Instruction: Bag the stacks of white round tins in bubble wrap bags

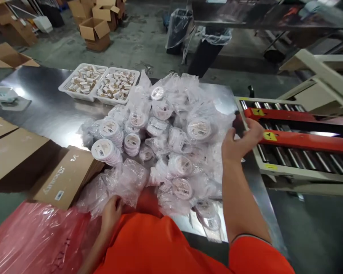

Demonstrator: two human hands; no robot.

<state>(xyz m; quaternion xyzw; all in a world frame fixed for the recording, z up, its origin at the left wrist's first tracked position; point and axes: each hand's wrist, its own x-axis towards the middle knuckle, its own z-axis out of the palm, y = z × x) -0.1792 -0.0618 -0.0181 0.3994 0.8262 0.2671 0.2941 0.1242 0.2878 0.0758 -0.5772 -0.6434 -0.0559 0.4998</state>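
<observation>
A large heap of round white labelled items in clear bubble wrap (174,140) covers the middle of the metal table (45,85). Stacks of round items (105,149) show at its left side. My left hand (111,213) is at the near left edge of the heap, against some bubble wrap (128,182); its fingers are partly hidden, so its grip is unclear. At the heap's right side my right hand (240,142) is raised with thumb and fingers apart, close to the wrap's edge, holding nothing visible.
Two white baskets (95,97) of small white and brown pieces stand at the back left. Cardboard boxes (63,177) and a red plastic bag (37,236) are at the near left. A roller conveyor with red rails (308,142) adjoins the table's right side.
</observation>
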